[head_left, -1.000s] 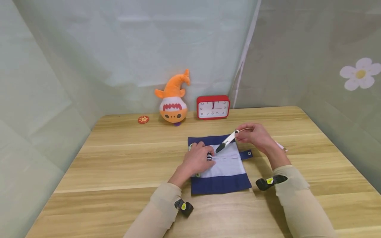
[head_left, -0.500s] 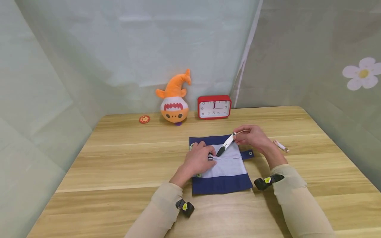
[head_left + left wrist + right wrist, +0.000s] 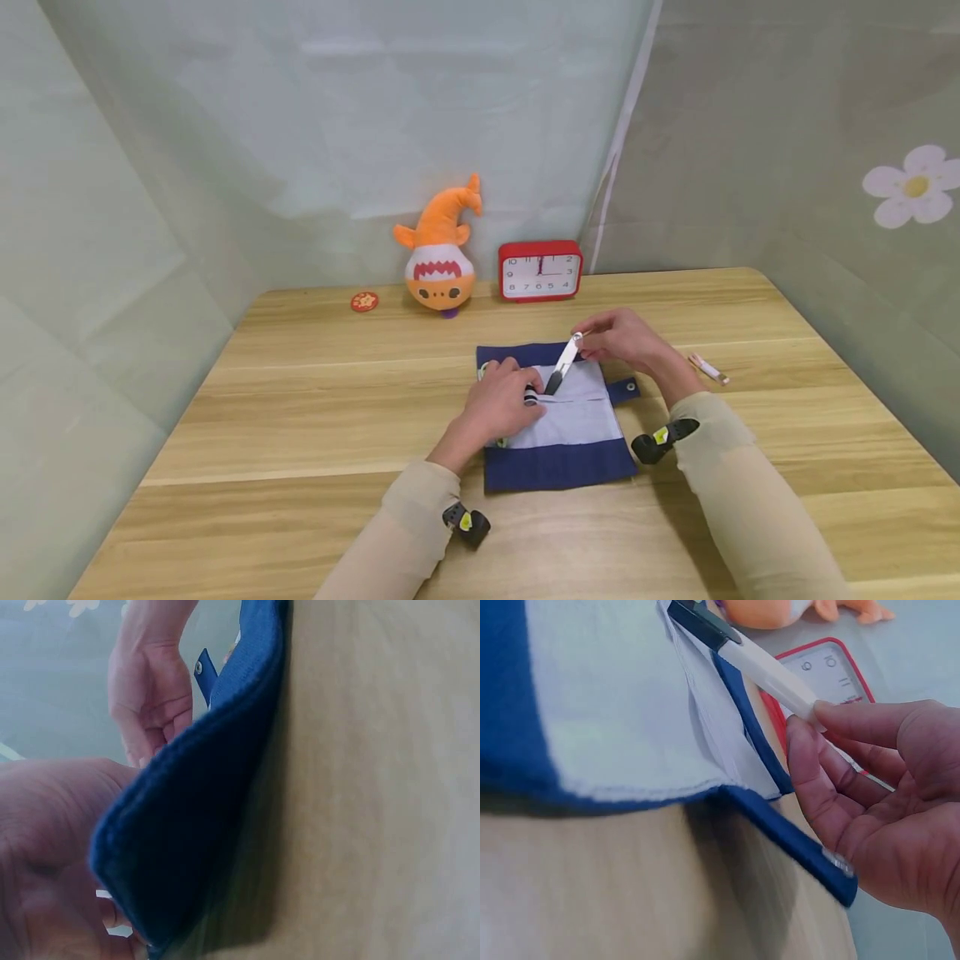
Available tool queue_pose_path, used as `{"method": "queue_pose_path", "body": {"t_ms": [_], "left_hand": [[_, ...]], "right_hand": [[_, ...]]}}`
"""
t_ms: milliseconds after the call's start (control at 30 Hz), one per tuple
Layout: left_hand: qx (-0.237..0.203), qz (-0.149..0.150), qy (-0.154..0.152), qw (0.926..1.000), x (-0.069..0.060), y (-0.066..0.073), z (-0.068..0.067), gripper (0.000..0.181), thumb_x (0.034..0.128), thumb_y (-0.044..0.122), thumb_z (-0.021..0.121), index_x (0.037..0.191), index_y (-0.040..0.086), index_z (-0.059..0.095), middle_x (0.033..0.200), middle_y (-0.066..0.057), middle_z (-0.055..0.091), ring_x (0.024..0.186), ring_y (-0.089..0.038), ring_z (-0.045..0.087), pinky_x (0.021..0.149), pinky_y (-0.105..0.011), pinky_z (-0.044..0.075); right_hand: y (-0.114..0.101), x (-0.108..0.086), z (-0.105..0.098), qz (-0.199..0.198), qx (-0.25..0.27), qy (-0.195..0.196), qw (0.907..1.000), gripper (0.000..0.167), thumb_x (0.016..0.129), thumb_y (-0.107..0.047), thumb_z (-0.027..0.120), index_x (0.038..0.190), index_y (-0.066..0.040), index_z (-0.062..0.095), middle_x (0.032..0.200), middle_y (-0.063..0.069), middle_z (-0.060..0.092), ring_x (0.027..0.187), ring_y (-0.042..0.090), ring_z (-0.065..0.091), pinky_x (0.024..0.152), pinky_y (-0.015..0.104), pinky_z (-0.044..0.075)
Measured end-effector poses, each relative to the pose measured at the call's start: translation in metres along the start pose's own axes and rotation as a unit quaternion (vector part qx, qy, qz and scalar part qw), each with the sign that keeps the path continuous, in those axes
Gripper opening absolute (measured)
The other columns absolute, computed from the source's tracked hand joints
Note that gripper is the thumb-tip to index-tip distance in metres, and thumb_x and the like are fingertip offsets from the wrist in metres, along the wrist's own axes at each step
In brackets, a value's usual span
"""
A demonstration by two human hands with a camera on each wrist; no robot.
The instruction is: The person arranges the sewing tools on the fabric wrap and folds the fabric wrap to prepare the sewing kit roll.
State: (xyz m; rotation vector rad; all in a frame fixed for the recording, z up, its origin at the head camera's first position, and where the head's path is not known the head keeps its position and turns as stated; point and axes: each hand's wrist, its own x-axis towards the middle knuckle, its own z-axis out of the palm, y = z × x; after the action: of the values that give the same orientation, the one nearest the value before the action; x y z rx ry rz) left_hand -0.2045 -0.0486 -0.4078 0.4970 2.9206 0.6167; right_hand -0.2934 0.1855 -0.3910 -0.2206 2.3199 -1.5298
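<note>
An unfolded navy-and-white fabric pouch (image 3: 573,423) with a snap tab (image 3: 622,389) lies on the table. Over its left part, my left hand (image 3: 501,396) grips the pouch near the pocket's edge. A small black-and-white striped thing (image 3: 530,395) shows between that thumb and finger; the rest of it is hidden. My right hand (image 3: 618,340) pinches the end of a slim white tool (image 3: 566,357) with a black tip, its exact kind unclear. That tip (image 3: 705,622) points down at the pocket opening. In the left wrist view, the pouch's navy edge (image 3: 202,802) stands raised off the table.
Behind the pouch are an orange plush toy (image 3: 438,250) and a red clock (image 3: 540,273). A round red disc (image 3: 364,302) lies at the back left. A small white stick-like piece (image 3: 708,368) lies right of the pouch.
My right hand has moved left with the white tool, which now stands steeper, its black tip at the pocket opening. My left hand and the pouch have stayed in place.
</note>
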Motion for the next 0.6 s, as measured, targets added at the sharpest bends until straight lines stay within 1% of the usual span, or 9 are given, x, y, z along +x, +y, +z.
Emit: {"method": "queue_pose_path", "body": {"t_ms": [200,300,600], "left_hand": [[-0.005,-0.002,-0.005,1.0,-0.002,0.001,-0.002,0.024,0.0941,0.035,0.079,0.112,0.021,0.073,0.115,-0.007,0.062,0.105,-0.026,0.05,0.077,-0.039,0.048],[-0.007,0.0,-0.006,1.0,-0.002,0.0,-0.002,0.026,0.0939,0.035,0.08,0.114,0.02,0.074,0.115,-0.007,0.062,0.104,-0.026,0.049,0.077,-0.038,0.048],[-0.015,0.009,-0.011,0.9998,-0.002,-0.002,-0.003,0.025,0.0919,0.03,0.078,0.114,0.02,0.074,0.115,-0.007,0.061,0.104,-0.027,0.049,0.079,-0.038,0.046]], "right_hand": [[-0.01,0.007,0.007,0.024,-0.032,-0.014,0.9991,0.038,0.1,-0.008,0.069,0.134,0.006,0.066,0.109,0.015,0.07,0.088,0.019,0.068,0.082,0.03,0.062],[-0.015,0.009,0.011,0.028,-0.046,-0.026,0.9982,0.037,0.1,-0.008,0.068,0.135,0.004,0.067,0.11,0.016,0.07,0.088,0.021,0.068,0.082,0.031,0.062],[-0.017,0.011,0.021,0.008,-0.069,-0.059,0.9958,0.034,0.1,-0.007,0.067,0.134,0.0,0.069,0.105,0.014,0.071,0.084,0.021,0.066,0.077,0.032,0.062]]}}
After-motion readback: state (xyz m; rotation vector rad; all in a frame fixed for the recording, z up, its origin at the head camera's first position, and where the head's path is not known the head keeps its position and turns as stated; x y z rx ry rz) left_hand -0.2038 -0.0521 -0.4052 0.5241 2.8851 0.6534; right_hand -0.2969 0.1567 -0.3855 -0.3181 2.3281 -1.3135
